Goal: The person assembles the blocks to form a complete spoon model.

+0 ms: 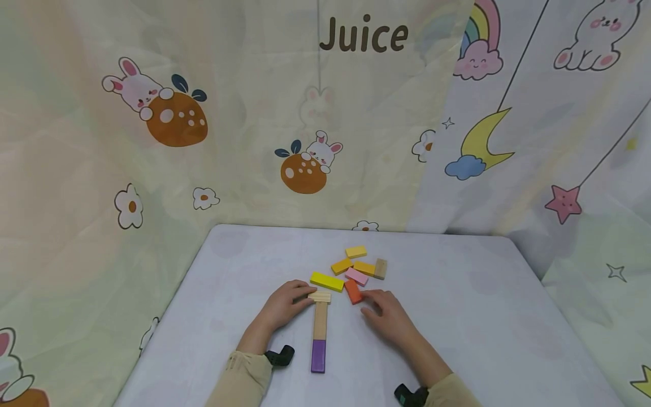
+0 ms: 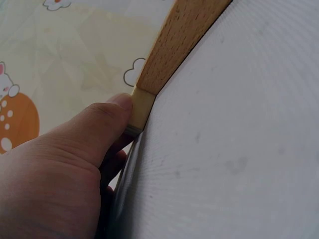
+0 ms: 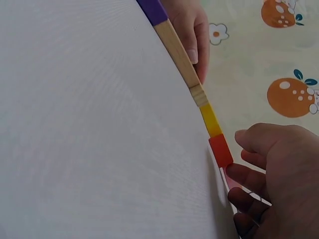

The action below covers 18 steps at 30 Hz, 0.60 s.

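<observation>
One end of the pale block [image 1: 322, 297] sat pinched in your left hand [image 1: 286, 305], apparently to hold it square against the tan block [image 1: 320, 321], while your right hand [image 1: 390, 318], fingers loosely parted and gripping nothing, touched the red block [image 1: 353, 292] just left of it.

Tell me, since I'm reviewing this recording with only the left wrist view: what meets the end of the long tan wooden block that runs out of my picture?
Observer: A purple rectangular block meets that end of the long tan wooden block.
Operator: Where is the right hand?
Observer: At the right side of an orange-red rectangular block.
Operator: What lies just beyond the pale rectangular wooden block that the left hand pinches?
Observer: In the head view, a slanted, bright yellow rectangular block.
</observation>
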Available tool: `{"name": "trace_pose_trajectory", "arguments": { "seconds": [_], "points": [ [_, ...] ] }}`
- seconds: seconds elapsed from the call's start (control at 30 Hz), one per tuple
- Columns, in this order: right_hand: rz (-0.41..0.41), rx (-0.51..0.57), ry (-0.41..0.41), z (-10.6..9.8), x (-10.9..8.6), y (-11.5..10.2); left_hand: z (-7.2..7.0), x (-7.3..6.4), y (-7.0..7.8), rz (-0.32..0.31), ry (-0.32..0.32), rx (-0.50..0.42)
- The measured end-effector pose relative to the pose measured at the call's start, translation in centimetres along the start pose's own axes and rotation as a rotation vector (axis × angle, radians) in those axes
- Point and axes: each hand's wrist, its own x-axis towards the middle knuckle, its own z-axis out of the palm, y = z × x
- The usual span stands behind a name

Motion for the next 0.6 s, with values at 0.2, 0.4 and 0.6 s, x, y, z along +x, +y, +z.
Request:
{"name": "trace_pose_trajectory", "arguments": {
  "seconds": [0.2,0.4,0.6],
  "points": [
    [0.011,-0.014,-0.049,-0.1,0.3,0.0,0.0,-0.1,-0.1,0.009,0.006,-0.005],
    [0.032,-0.014,-0.079,-0.4,1.4,0.2,-0.1,-0.1,0.0,0.01,0.004,-0.011],
    [0.018,0.002,-0.113,-0.4,2.5,0.3,-0.1,-0.1,0.0,0.014,0.013,-0.012]
  ]
}}
